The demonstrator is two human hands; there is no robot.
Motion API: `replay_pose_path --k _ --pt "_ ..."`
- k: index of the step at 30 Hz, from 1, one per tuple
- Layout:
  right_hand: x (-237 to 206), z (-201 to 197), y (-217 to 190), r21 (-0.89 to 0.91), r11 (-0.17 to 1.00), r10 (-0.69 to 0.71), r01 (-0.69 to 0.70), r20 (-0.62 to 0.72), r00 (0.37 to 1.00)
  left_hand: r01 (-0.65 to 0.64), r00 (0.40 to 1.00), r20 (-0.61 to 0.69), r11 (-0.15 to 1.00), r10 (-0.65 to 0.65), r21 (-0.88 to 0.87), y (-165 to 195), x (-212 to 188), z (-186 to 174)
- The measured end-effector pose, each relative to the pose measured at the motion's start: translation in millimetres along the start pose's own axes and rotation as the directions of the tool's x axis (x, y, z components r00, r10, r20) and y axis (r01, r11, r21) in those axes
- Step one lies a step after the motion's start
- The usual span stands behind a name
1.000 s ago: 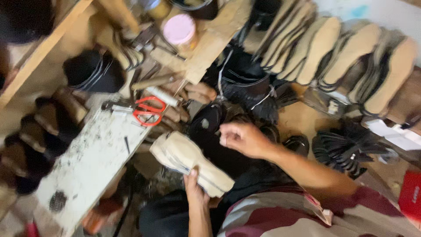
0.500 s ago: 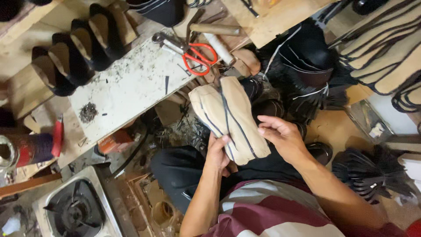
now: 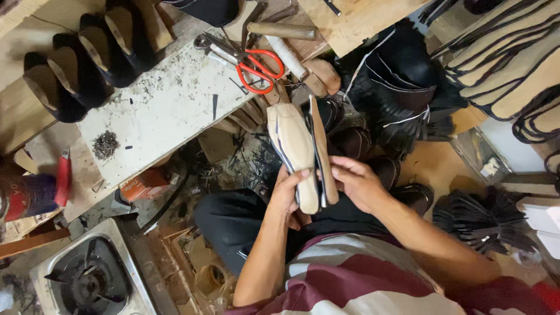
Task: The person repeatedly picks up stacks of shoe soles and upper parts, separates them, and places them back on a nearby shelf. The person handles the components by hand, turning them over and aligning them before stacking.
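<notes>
A tan sole piece [image 3: 293,146] with a dark edge stands in front of my lap, and my left hand [image 3: 287,192] grips its lower end. A second, thinner sole [image 3: 322,153] stands edge-on beside it, held by my right hand [image 3: 357,184] at its lower end. The two pieces touch near the bottom and part slightly toward the top. Both point away from me toward the white work board [image 3: 163,111].
Red-handled scissors [image 3: 258,69] and wooden-handled tools [image 3: 283,30] lie on the board's far end. Dark shoes on lasts [image 3: 81,52] line the left. Stacked soles [image 3: 507,64] sit at right, black uppers [image 3: 402,76] beyond my hands, a gas stove [image 3: 87,277] at lower left.
The view has swung left and down. My hands have drawn the two soles closer to my body and turned the right one on edge, parting them at the top.
</notes>
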State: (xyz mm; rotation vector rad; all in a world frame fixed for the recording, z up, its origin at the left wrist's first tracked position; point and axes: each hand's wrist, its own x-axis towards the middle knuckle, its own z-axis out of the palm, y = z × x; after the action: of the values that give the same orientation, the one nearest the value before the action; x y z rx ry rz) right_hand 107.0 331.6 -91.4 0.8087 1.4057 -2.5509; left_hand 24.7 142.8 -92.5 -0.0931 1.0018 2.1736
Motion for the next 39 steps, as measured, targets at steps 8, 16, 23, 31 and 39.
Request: replay_pose_path --k 8,16,23,31,39 --pt "4.1 -3.4 35.5 -0.095 0.989 -0.105 0.111 0.061 0.993 0.044 0.991 -0.131 0.999 -0.039 0.032 -21.5 -2.2 -29.2" --pt "10.2 15.1 51.1 0.059 0.992 -0.117 0.114 0.059 0.991 0.000 0.994 -0.110 0.987 0.017 0.160 -28.1 -32.4 -52.1" --pt "-40.8 -28.0 -13.4 -0.307 0.823 -0.544 0.478 -0.185 0.818 0.020 0.962 -0.262 0.936 0.078 0.352 -35.5 -45.6 -39.3" --pt "-98.1 -156.2 -142.0 -0.451 0.605 -0.765 0.657 -0.559 0.320 0.041 0.966 -0.253 0.945 0.045 0.324 -38.2 -52.2 -30.2" --pt "-185.3 -295.6 -137.1 -0.610 0.565 -0.761 0.556 -0.646 0.064 0.026 0.966 -0.251 0.952 0.054 0.305 -44.7 -62.8 -43.5"
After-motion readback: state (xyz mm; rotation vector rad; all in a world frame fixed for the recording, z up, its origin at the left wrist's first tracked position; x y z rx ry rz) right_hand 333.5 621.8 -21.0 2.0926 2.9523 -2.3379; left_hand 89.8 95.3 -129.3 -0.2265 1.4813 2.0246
